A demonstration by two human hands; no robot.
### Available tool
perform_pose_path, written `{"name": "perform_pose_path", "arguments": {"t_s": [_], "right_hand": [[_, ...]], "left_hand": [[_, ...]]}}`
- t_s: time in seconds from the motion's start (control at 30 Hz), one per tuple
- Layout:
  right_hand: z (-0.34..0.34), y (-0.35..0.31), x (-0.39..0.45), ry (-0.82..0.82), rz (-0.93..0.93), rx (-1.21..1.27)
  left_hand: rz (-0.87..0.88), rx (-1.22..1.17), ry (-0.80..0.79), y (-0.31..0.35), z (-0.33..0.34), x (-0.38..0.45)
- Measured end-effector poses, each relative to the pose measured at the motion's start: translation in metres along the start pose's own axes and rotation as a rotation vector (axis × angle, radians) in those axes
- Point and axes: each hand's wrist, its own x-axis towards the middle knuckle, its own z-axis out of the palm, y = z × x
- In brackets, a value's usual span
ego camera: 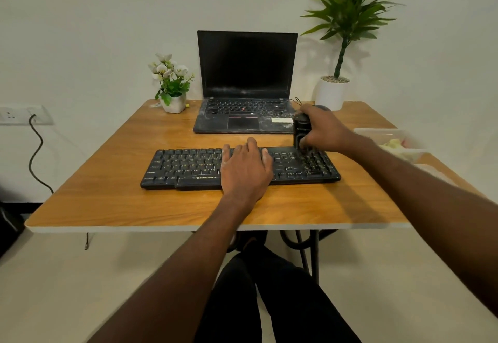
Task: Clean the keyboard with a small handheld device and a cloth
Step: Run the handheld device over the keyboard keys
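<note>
A black keyboard [186,166] lies across the middle of the wooden table [113,202]. My left hand [246,169] rests flat on its centre, fingers spread, holding nothing. My right hand [324,130] grips a small black handheld device [301,134] upright, its lower end touching the keys at the keyboard's right end. A yellowish cloth [392,144] lies in a clear plastic container [377,134] at the table's right edge.
A dusty open laptop [246,78] stands behind the keyboard. A small white flower pot [172,101] sits at the back left, a tall potted plant [331,92] at the back right. A wall socket with a black cable [36,151] is on the left.
</note>
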Motion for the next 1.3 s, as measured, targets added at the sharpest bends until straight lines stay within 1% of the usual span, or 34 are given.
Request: {"name": "perform_pose_path", "arguments": {"t_s": [0.07,0.13,0.2,0.23,0.3,0.37,0.4,0.47,0.53,0.57,0.63,0.7,0.77,0.83,0.9,0.97,1.03,1.07,1.17,1.23,1.3], "right_hand": [[-0.003,0.010,-0.009,-0.047,-0.026,0.093],[-0.013,0.016,-0.013,-0.077,-0.019,0.032],[-0.018,0.017,-0.011,-0.058,0.003,-0.066],[-0.018,0.016,-0.011,-0.043,0.010,-0.063],[-0.013,0.014,-0.011,-0.032,0.022,0.092],[-0.007,0.014,-0.014,-0.063,0.005,0.238],[-0.007,0.014,-0.014,-0.073,-0.017,0.221],[-0.010,0.013,-0.012,-0.078,-0.039,0.099],[-0.011,0.012,-0.011,-0.032,-0.035,-0.040],[-0.011,0.013,-0.011,-0.015,-0.041,-0.071],[-0.011,0.017,-0.014,-0.047,-0.057,0.014],[-0.020,0.024,-0.019,-0.129,-0.040,0.119],[-0.029,0.028,-0.017,-0.155,-0.009,0.086],[-0.030,0.028,-0.017,-0.103,-0.012,0.028],[-0.025,0.030,-0.017,-0.074,-0.006,0.096],[-0.025,0.032,-0.019,-0.109,-0.008,0.093],[-0.032,0.032,-0.018,-0.133,0.007,-0.008],[-0.034,0.033,-0.018,-0.103,0.023,-0.037],[-0.028,0.040,-0.023,-0.004,0.064,0.074],[-0.028,0.044,-0.027,-0.035,0.070,0.088],[-0.036,0.043,-0.027,-0.130,0.080,0.037]], "left_hand": [[0.000,0.007,-0.001,0.000,0.000,0.000],[-0.001,0.002,-0.002,0.000,0.001,0.000],[-0.008,0.006,-0.005,-0.001,0.001,0.000],[-0.008,0.007,-0.008,-0.001,0.001,0.000],[-0.006,0.003,-0.009,0.000,0.001,0.000],[-0.004,0.003,-0.002,0.000,0.000,0.000],[-0.003,0.007,-0.001,0.000,0.001,0.000],[-0.001,0.013,-0.003,0.000,0.002,0.001],[-0.003,0.014,-0.005,-0.001,0.002,0.001],[-0.004,0.015,-0.004,-0.001,0.002,0.001],[-0.004,0.017,-0.001,-0.001,0.002,0.001],[-0.006,0.017,0.004,-0.001,0.002,0.001],[-0.012,0.021,0.003,0.000,0.002,0.002],[-0.015,0.021,0.000,0.000,0.002,0.001],[-0.014,0.018,0.001,0.000,0.001,0.001],[-0.014,0.017,0.000,0.001,0.001,0.001],[-0.018,0.025,0.002,0.001,0.001,0.001],[-0.019,0.031,0.000,0.001,0.001,0.001],[-0.021,0.024,-0.001,0.001,0.001,0.001],[-0.023,0.019,0.001,0.001,0.001,0.001],[-0.021,0.023,0.001,0.001,0.001,0.001]]}}
